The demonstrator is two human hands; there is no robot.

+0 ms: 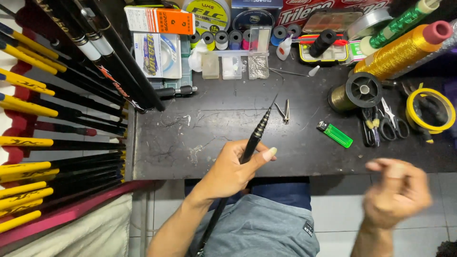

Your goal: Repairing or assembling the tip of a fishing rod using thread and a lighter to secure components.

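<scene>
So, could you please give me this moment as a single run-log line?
left hand: grips black telescopic rod, tip over dark worktable | right hand: blurred, off table edge, empty | nearby: green lighter, scissors

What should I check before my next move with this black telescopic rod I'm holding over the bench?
1. Grip: left hand wrapped around the black telescopic rod. Ok.
2. Rod tip: points over a bare part of the dark workbench, touching nothing. Ok.
3. Right hand: blurred, off the bench edge; whether it holds anything, cannot tell.
4. Small metal clippers: lying just beyond the tip, unobstructed. Ok.
5. Green lighter: flat on the bench, right of the rod. Ok.
6. Scissors: closed, beside the lighter. Ok.
</scene>
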